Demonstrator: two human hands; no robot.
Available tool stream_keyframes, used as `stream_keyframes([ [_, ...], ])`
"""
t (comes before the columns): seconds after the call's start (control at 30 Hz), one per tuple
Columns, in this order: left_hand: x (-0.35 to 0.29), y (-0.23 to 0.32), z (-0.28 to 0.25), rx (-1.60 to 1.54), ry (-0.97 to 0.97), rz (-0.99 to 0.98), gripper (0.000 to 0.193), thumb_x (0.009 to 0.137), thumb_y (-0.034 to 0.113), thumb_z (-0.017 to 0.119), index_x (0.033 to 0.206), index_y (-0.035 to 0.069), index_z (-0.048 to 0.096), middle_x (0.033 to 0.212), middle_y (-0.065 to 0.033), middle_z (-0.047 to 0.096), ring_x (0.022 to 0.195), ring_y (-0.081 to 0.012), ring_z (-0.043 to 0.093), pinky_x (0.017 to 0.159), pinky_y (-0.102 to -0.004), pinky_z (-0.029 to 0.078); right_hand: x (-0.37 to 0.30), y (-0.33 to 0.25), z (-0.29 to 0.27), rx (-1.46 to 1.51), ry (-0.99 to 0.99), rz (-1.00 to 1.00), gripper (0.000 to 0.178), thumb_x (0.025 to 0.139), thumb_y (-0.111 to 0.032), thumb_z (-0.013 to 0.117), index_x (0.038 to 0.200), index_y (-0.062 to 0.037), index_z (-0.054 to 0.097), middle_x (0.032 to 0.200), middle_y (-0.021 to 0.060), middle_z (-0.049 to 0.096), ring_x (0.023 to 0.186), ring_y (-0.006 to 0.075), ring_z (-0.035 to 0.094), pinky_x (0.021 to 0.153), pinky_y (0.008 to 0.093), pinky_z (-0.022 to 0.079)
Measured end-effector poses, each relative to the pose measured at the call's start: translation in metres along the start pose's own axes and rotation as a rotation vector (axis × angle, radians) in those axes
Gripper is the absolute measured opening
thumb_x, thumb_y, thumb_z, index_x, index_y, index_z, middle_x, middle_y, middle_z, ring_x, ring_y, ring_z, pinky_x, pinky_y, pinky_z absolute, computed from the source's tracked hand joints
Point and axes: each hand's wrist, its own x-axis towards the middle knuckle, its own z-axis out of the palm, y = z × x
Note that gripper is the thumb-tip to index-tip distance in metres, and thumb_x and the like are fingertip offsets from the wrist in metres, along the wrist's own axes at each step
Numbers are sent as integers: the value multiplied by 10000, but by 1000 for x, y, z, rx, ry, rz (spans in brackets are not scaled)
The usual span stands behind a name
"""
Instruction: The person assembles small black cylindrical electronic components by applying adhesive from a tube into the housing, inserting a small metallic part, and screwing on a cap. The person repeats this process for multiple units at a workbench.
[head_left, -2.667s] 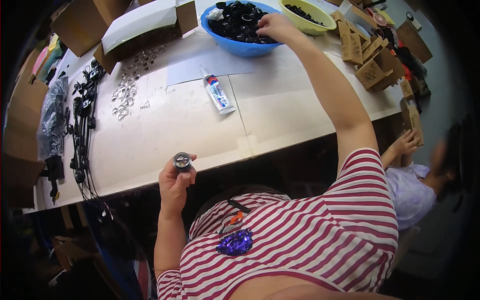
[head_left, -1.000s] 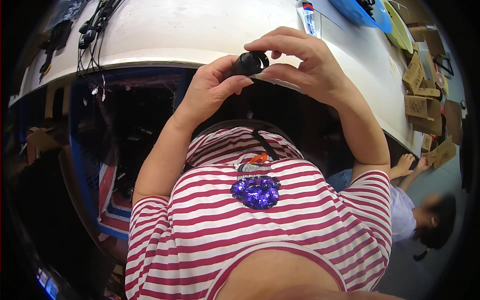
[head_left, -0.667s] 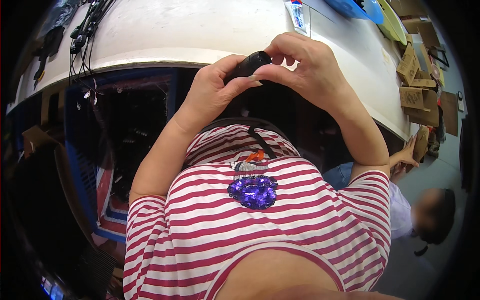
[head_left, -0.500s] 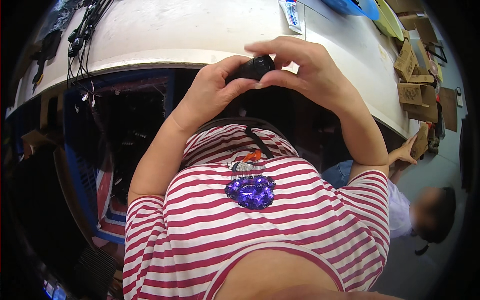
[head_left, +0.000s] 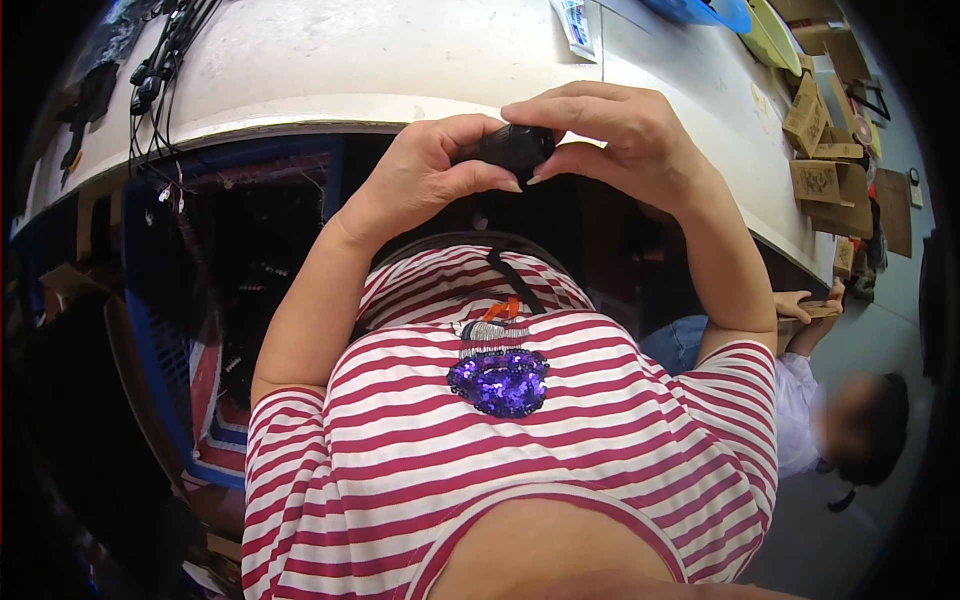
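Observation:
A short black cylindrical object [head_left: 518,152] lies across my two hands, just in front of the white table's near edge. My left hand [head_left: 415,172] is closed round its left part, the thumb along the near side. From the right, my right hand [head_left: 635,140] grips its other end, index finger over the top and thumb against the near side. The thumbs almost meet below it. My left fingers are partly hidden behind it, and what kind of thing it is I cannot make out.
On the white table [head_left: 330,60] lie black cables [head_left: 160,75], a white and blue tube [head_left: 574,28], a blue basin [head_left: 705,12] and a yellow-green basin [head_left: 772,38]. A blue crate [head_left: 150,330] stands lower left. Cardboard boxes [head_left: 830,185] and a co-worker [head_left: 800,400] are at right.
My right fingers have moved in from a looser hold and now rest on the black object. The co-worker's hands have come together on a brown flat piece.

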Motion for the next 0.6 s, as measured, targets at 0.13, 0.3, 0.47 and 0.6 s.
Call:
stream_keyframes([
  [0.13,-3,1,5,-6,-1,-5,212,773,44,633,971,-15,585,827,-9,601,751,-70,556,696,-201,467,-1,-9,-4,-113,-78,114,340,646,-208,754,925,-51,637,786,68,611,665,175,591,583,262,475],
  [0.3,1,4,8,134,130,23,216,756,40,629,962,-16,592,792,-13,617,727,-75,560,673,-211,461,2,-18,1,-20,55,263,391,687,-346,704,914,-53,582,779,89,605,649,250,595,565,306,463],
  [0.47,2,6,13,117,137,14,225,784,74,640,983,-14,584,799,-23,620,731,-73,568,670,-211,467,3,-27,-9,-149,-80,413,289,720,-244,705,876,-29,591,630,92,566,539,200,552,503,288,428],
  [0.6,4,13,22,192,206,77,271,743,100,683,980,0,597,774,-78,626,691,-117,578,654,-240,463,-6,-20,-2,-138,121,206,264,749,-254,680,826,-19,587,627,106,572,556,251,568,511,328,434],
])
